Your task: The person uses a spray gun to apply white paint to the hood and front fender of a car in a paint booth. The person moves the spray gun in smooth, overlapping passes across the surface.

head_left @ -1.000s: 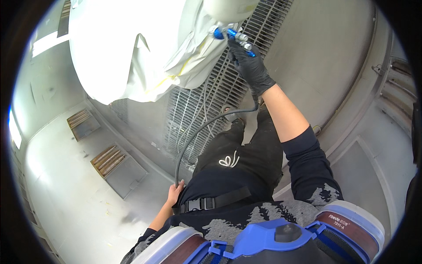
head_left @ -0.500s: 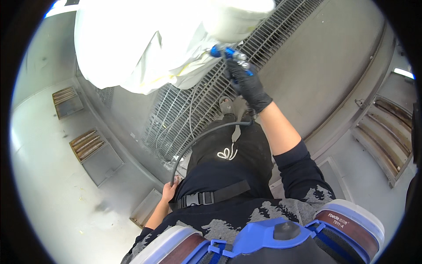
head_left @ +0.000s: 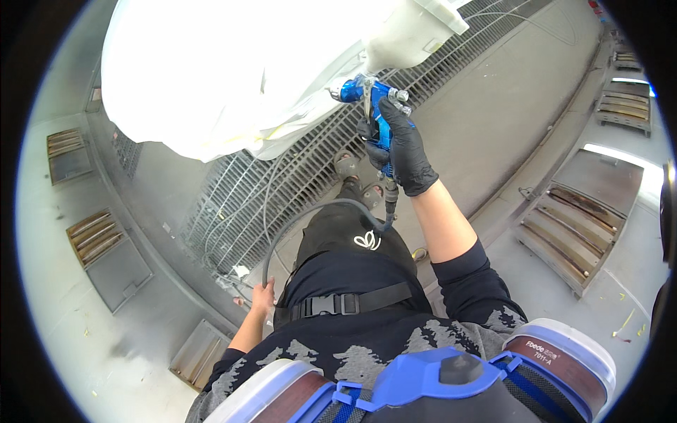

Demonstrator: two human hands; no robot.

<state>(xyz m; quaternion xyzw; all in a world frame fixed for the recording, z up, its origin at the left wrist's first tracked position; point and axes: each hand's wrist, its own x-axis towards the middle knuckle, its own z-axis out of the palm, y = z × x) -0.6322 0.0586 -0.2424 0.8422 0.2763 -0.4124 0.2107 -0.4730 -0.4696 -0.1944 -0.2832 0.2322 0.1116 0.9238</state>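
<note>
My right hand (head_left: 402, 144), in a black glove, grips a blue spray gun (head_left: 370, 102) with a white cup (head_left: 412, 32) on top. The gun's nozzle points left at a large white panel (head_left: 233, 77) hanging in front of me. A grey air hose (head_left: 296, 222) runs from the gun's base down in a loop to my bare left hand (head_left: 262, 296), which is closed around it beside my hip.
A metal floor grating (head_left: 240, 204) lies under the panel and my feet. Slatted wall vents (head_left: 578, 225) stand at the right, and more vents (head_left: 106, 247) at the left. A blue respirator with two round filters (head_left: 437, 381) fills the lower edge.
The view has swung, so the panel and spray gun now sit lower and nearer the middle. My right hand still holds the gun up to the panel; my left hand stays on the hose.
</note>
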